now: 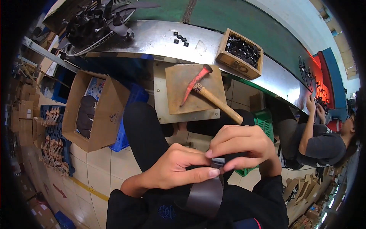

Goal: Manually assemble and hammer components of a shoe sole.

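Note:
My left hand (pixel 187 168) pinches a dark brown, leather-like strap (pixel 206 196) between thumb and fingers; its wide curved part hangs down over my lap. At the strap's narrow upper end, the thumb and fingertips of my right hand (pixel 244 147) close on a small dark grey piece (pixel 218 162), partly covered by the fingers. Whether that piece is fixed to the strap, I cannot tell. Beyond my hands, a hammer (pixel 217 100) with a red head and wooden handle lies across a brown square board (pixel 177 87) on a small stand between my knees.
A wooden box (pixel 236 65) of small black parts stands on the metal bench edge (pixel 150 42), near several black squares (pixel 181 38). Far left is a wire basket (pixel 93 47) of dark straps. A cardboard box (pixel 103 133) stands at left. Another person (pixel 324 145) works at right.

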`<act>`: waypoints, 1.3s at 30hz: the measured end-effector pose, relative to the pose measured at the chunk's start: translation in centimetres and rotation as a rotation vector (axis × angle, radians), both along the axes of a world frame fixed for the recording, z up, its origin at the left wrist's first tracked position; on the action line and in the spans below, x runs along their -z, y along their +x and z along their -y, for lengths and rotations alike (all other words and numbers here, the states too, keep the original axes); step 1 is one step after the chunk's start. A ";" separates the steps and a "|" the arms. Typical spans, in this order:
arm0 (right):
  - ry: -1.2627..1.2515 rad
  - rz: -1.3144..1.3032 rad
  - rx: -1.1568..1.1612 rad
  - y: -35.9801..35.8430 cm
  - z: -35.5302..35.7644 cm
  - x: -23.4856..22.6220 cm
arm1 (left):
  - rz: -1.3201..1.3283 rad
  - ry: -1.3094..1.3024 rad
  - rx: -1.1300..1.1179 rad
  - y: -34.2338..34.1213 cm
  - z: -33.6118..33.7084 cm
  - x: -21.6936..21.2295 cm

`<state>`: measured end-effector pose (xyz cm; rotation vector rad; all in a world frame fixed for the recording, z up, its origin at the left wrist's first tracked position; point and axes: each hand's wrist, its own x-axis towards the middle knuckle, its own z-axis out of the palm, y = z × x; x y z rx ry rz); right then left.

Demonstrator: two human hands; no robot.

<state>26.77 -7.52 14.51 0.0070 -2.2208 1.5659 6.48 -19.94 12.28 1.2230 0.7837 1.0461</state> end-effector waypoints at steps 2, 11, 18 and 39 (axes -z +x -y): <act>-0.020 0.016 -0.044 0.0 -0.2 -0.2 | 0.012 0.035 0.123 0.1 0.1 -0.2; -0.128 -0.001 0.087 -0.2 3.4 -0.5 | -0.177 0.267 -0.100 1.0 1.8 -0.7; 0.092 -0.032 0.222 -0.1 5.5 0.7 | -0.279 0.380 -0.237 1.9 2.5 0.4; -0.235 -0.175 0.487 3.3 8.6 2.8 | -0.369 0.369 -0.130 5.2 1.7 0.5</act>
